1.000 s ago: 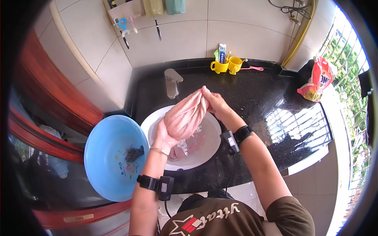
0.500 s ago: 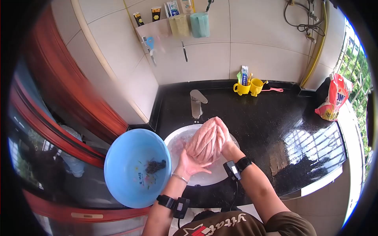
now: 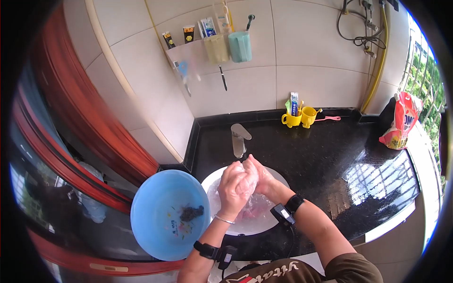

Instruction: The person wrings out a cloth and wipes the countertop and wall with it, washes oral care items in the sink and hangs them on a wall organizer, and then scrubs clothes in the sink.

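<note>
Both of my hands are together over the white sink (image 3: pixel 207 181), just in front of the metal faucet (image 3: pixel 239 140). My left hand (image 3: pixel 236 186) is closed, its fingers bent against my right hand (image 3: pixel 262 177), which is closed too. Whatever lies between them is hidden, though something pale and wet shows at the fingers. Below my hands, a pink cloth (image 3: pixel 257 207) lies in the sudsy water of the sink.
A blue basin (image 3: pixel 155 207) with a dark clump and small bits stands left of the sink. Yellow cups (image 3: pixel 292 120) and a pink brush (image 3: pixel 329 118) are at the wall. A red detergent bag (image 3: pixel 401 122) stands at the far right of the black counter (image 3: pixel 302 155).
The bunched pink cloth, held up between both hands before, is now down in the sink. My hands have come together and their fingers have closed. The view has tilted slightly upward.
</note>
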{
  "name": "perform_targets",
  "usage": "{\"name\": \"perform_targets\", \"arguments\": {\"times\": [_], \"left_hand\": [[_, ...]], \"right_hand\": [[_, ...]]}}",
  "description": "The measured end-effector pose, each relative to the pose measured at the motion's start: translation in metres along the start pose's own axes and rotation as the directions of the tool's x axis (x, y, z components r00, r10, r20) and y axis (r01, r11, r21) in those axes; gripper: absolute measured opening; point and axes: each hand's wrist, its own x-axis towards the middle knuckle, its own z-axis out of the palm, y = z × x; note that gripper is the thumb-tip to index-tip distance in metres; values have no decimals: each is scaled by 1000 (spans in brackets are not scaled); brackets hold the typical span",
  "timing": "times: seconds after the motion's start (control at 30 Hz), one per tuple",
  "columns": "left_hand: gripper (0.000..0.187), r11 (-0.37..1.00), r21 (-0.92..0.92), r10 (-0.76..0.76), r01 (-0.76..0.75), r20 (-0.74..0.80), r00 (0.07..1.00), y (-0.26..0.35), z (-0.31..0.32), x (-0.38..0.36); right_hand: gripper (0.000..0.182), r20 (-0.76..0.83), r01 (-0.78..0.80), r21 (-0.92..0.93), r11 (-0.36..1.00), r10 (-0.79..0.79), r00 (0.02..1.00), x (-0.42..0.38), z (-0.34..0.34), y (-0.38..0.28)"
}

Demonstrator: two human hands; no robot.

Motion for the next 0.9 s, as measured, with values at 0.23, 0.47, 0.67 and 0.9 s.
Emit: {"name": "perform_targets", "arguments": {"times": [0.23,0.47,0.67,0.9], "left_hand": [[27,917,41,371,-398,281,885,25,-18,13],[13,721,-24,582,-692,562,588,-2,-1,4],[28,996,19,36,-89,815,578,-40,46,-32],[13,995,-62,92,-73,820,565,-40,57,-50]], "right_hand": [[21,-431,-630,-499,595,460,776,28,82,-21],[17,-258,-164,-940,-300,306,916,66,59,-9],[27,-462,-226,-585,-779,91,882,63,79,21],[31,-354,-340,-800,-494,-68,933,31,7,-9]]}}
